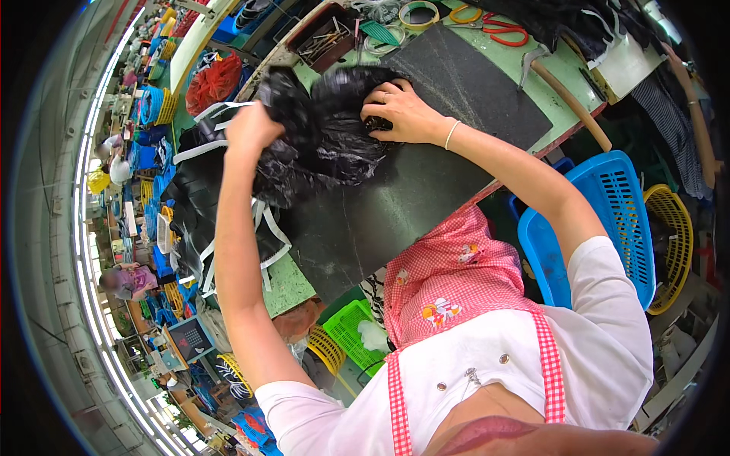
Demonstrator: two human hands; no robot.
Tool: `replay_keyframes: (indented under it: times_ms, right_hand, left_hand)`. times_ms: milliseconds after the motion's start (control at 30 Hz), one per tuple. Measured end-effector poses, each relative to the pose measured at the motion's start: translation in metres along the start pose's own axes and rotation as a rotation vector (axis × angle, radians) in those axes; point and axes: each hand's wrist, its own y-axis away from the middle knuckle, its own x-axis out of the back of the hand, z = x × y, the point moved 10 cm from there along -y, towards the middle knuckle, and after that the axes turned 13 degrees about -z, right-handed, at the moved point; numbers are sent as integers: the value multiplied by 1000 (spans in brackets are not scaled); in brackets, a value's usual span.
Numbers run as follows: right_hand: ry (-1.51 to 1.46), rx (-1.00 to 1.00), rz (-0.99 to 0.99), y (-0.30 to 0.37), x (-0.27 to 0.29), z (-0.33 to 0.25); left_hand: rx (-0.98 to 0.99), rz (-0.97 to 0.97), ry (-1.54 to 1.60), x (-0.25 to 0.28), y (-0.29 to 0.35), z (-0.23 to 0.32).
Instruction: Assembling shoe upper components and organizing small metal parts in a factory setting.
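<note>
A crumpled black plastic bag (pixel 334 148) lies bunched over the dark work mat (pixel 433 182), partly smeared by motion. My left hand (pixel 255 129) is closed on the bag's left side. At its upper right, my right hand (pixel 401 114) curls its fingers round a fold of the plastic. Whatever the bag may contain is hidden. Left of the bag, black sheet-like pieces with white straps (pixel 205 186) are piled, partly covered by my left forearm.
Beyond the mat lie red-handled scissors (pixel 506 32), a tape roll (pixel 419 15) and a tool box (pixel 325 39). A wooden-handled hammer (pixel 566 99) rests at the table's right edge. Blue (pixel 597 220), yellow (pixel 671 243) and green (pixel 353 327) baskets stand below table level.
</note>
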Motion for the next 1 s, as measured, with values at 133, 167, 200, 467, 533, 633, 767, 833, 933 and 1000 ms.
replay_keyframes:
  times_ms: [133, 167, 200, 467, 533, 633, 767, 833, 933, 1000]
  right_hand:
    - [-10, 144, -27, 11, 7, -15]
    - [11, 162, -8, 15, 10, -17]
    - [12, 163, -10, 15, 11, -17]
    - [-38, 265, -3, 29, 27, -23]
    - [-27, 267, 13, 32, 30, -25]
    - [-28, 242, 29, 37, 33, -24]
    - [-89, 178, 10, 42, 33, -17]
    - [-108, 173, 17, 41, 36, -18]
    - [-120, 146, 4, 41, 33, -8]
    - [-135, 114, 34, 44, 34, 1]
  left_hand:
    - [-127, 436, 203, 66, 32, -11]
    - [-157, 478, 216, 74, 35, -8]
    - [-188, 520, 228, 83, 39, -6]
    - [-83, 529, 180, 109, 50, -11]
    - [-39, 523, 131, 110, 50, -17]
    - [-45, 554, 140, 117, 60, -12]
    - [-74, 646, 126, 137, 74, -15]
    - [-108, 663, 122, 136, 76, -23]
    - [-177, 672, 161, 141, 81, -21]
    - [-205, 665, 200, 149, 90, -17]
